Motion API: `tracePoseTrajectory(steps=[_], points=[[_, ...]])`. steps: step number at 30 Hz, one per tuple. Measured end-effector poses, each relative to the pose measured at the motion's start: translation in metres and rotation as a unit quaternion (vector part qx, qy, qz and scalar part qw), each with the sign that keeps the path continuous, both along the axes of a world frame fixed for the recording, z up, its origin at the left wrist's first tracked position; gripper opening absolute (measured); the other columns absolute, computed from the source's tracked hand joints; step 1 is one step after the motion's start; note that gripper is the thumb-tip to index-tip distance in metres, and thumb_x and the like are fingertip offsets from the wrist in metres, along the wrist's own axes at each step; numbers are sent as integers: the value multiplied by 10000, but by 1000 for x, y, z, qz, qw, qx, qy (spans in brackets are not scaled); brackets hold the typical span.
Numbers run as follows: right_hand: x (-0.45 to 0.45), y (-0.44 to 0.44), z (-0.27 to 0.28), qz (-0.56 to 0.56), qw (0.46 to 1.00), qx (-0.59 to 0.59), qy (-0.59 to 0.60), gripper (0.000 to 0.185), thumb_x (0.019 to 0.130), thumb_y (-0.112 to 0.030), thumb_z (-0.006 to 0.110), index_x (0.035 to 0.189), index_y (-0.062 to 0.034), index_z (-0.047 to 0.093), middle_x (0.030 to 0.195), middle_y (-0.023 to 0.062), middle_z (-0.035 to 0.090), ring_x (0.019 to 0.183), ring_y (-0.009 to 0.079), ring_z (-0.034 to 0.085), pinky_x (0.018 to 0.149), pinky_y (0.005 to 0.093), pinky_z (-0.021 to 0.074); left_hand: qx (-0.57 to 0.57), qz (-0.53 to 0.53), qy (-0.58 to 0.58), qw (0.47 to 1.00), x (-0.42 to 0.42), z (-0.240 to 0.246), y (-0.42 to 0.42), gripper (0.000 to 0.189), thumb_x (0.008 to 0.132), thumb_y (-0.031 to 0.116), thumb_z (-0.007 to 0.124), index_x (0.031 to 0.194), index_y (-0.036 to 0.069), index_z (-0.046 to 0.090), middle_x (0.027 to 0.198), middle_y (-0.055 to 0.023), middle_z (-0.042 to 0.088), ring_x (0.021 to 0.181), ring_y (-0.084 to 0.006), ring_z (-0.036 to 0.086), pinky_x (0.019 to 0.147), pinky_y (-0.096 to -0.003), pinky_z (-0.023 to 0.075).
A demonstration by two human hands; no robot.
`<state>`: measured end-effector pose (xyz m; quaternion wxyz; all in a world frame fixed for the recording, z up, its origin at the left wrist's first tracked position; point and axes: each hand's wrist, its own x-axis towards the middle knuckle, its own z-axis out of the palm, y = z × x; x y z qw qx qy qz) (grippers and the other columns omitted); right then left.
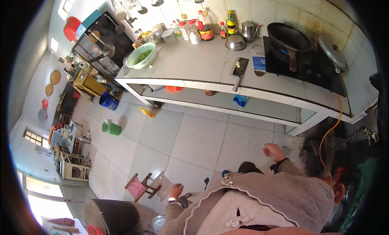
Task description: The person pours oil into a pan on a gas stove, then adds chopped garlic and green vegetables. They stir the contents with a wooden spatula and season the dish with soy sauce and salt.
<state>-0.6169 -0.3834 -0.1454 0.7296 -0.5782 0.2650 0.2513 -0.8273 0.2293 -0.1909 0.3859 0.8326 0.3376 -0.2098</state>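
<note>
My left hand (pixel 176 191) hangs low over the floor with its fingers curled and holds no visible thing; a small wooden stool with a pink woven seat (pixel 136 187) stands beside it. My right hand (pixel 274 151), also curled and holding nothing I can see, is in front of the counter's right end. On the tiled counter (pixel 194 60) lies a cleaver (pixel 239 71) with pale pieces on its blade. A black wok (pixel 288 37) sits over a lit blue flame on the gas stove (pixel 310 75). To the left, a pale green bowl (pixel 141 57) holds chopped greens.
Along the wall stand a soy sauce bottle (pixel 206 28), a metal kettle (pixel 248 31) and an upturned metal bowl (pixel 235 43). A lidded pan (pixel 332 51) is at the right. An orange gas hose (pixel 331 128) hangs down. A green bin (pixel 111 127) and blue bucket (pixel 108 101) stand on the floor.
</note>
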Motion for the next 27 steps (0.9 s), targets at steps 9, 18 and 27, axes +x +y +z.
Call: tracePoseTrajectory(steps=[9, 18, 27], points=[[194, 133, 50, 151, 986, -31, -59, 273, 981, -252, 584, 1161, -48, 602, 987, 39, 658, 805, 107, 611, 710, 273, 508, 152, -233, -132, 951, 324, 60, 46, 409, 858, 308, 658, 1176, 51, 666, 1082, -167, 706, 1014, -329, 674, 883, -416, 533], [361, 198, 100, 109, 985, -28, -133, 337, 942, -211, 606, 1201, 6, 607, 944, 62, 667, 787, 116, 607, 689, 254, 485, 115, -262, -173, 942, 566, 121, 66, 370, 864, 263, 668, 1167, 52, 670, 1098, -174, 701, 957, -315, 691, 863, -408, 540], [412, 189, 60, -146, 918, -348, -124, 344, 927, -144, 616, 1244, -15, 604, 995, 85, 705, 831, 140, 662, 740, 273, 528, 278, -210, -242, 906, 815, 125, 191, 409, 894, 247, 613, 1234, 22, 614, 1214, -211, 631, 1138, -364, 598, 973, -454, 470]])
